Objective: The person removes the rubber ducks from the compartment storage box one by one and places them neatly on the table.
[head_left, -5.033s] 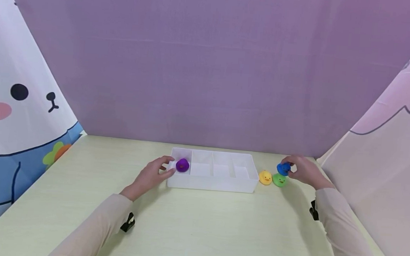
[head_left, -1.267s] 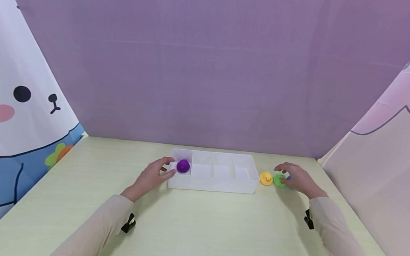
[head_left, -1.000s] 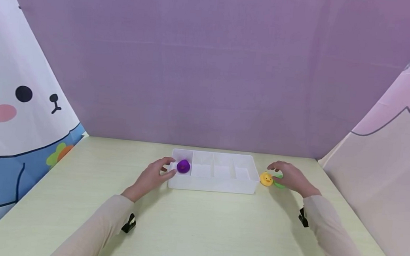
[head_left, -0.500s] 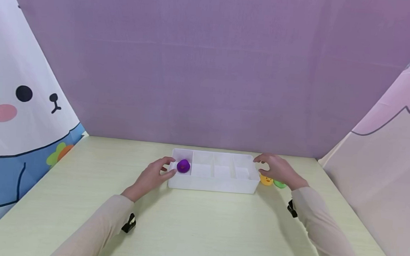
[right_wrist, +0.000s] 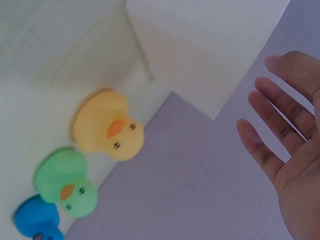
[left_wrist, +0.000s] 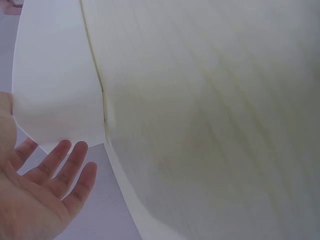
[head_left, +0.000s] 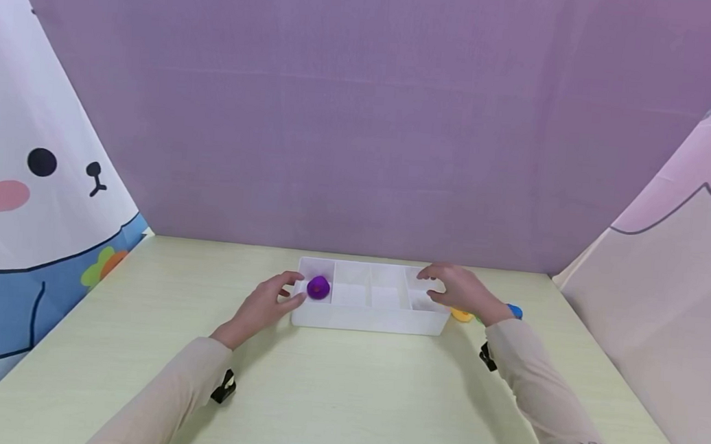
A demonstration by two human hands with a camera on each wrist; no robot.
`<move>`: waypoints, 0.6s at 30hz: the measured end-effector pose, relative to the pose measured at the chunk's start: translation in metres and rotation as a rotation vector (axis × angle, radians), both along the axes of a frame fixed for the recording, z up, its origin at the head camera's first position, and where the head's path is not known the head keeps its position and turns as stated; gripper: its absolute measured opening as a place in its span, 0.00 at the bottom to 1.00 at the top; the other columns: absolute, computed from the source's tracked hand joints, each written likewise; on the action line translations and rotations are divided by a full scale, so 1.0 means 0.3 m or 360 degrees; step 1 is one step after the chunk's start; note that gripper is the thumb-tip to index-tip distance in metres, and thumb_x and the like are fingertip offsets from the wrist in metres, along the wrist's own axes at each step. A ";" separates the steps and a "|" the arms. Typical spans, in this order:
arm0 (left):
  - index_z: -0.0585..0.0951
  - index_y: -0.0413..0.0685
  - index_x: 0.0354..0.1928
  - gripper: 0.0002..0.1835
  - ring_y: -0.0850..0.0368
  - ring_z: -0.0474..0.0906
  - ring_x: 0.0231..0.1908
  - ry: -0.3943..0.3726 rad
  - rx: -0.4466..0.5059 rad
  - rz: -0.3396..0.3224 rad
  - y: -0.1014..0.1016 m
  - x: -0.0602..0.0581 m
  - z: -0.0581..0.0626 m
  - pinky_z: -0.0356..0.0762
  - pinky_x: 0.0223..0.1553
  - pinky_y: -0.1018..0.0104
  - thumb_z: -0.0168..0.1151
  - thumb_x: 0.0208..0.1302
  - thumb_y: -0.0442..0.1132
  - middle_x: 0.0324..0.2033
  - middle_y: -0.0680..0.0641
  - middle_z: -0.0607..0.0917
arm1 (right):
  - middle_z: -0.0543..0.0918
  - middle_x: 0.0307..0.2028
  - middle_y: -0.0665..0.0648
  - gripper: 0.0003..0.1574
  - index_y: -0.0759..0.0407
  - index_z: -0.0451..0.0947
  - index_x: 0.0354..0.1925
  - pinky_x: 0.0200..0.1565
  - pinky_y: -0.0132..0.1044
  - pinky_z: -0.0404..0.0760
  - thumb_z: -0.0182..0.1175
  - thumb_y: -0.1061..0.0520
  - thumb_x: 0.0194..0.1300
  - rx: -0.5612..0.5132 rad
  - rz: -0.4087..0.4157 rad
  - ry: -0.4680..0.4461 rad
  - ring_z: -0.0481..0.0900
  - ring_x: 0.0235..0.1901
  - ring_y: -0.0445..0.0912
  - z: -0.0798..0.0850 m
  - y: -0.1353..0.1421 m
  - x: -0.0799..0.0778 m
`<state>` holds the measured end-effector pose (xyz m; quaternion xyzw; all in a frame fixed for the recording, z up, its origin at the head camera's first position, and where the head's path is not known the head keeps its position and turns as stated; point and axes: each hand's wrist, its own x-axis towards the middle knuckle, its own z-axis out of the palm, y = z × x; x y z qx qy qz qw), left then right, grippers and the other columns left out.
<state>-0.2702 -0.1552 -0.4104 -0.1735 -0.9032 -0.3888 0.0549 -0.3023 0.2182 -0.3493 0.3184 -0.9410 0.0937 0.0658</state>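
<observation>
A white tray [head_left: 368, 320] with a row of compartments stands toward the back of the table, and a purple toy duck [head_left: 318, 287] sits in its leftmost one. My left hand [head_left: 258, 311] rests at the tray's left end, thumb and fingers spread apart at the rim. Over the rightmost compartment, my right hand [head_left: 463, 291] hovers with loosely bent fingers and nothing between them. Past the tray's right end, a yellow duck [right_wrist: 102, 125], a green duck [right_wrist: 65, 182] and a blue duck [right_wrist: 37, 218] line up. In the head view my right hand and wrist mostly cover them.
A pale wooden table [head_left: 343, 393] lies in front of the tray. Purple cloth [head_left: 362, 126] hangs behind it, with printed cartoon cloth [head_left: 51, 228] on the left and pale pink cloth [head_left: 665, 305] on the right.
My right hand has let go of the blue duck, now right of the green one, and moved left over the ducks to the tray. The left hand has stayed in place.
</observation>
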 end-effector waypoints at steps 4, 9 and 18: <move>0.70 0.46 0.59 0.24 0.43 0.77 0.46 0.0007 0.0003 -0.0002 -0.001 -0.001 -0.002 0.77 0.44 0.51 0.56 0.63 0.48 0.54 0.37 0.75 | 0.81 0.45 0.55 0.20 0.59 0.78 0.48 0.45 0.45 0.79 0.64 0.62 0.54 -0.0005 0.0061 0.0008 0.78 0.46 0.51 -0.002 -0.036 -0.005; 0.70 0.46 0.59 0.25 0.43 0.77 0.46 0.0009 0.0007 -0.0005 -0.002 -0.004 -0.007 0.77 0.44 0.52 0.56 0.63 0.48 0.54 0.37 0.75 | 0.81 0.46 0.54 0.19 0.58 0.78 0.48 0.45 0.42 0.79 0.63 0.61 0.55 0.0017 0.0113 0.0024 0.78 0.46 0.48 -0.007 -0.082 -0.014; 0.70 0.46 0.59 0.25 0.43 0.78 0.45 0.0017 0.0006 0.0001 -0.002 -0.007 -0.012 0.77 0.44 0.52 0.56 0.63 0.48 0.54 0.38 0.76 | 0.81 0.45 0.51 0.19 0.57 0.78 0.47 0.46 0.42 0.79 0.61 0.62 0.55 0.0029 0.0176 0.0005 0.78 0.46 0.47 -0.009 -0.168 -0.019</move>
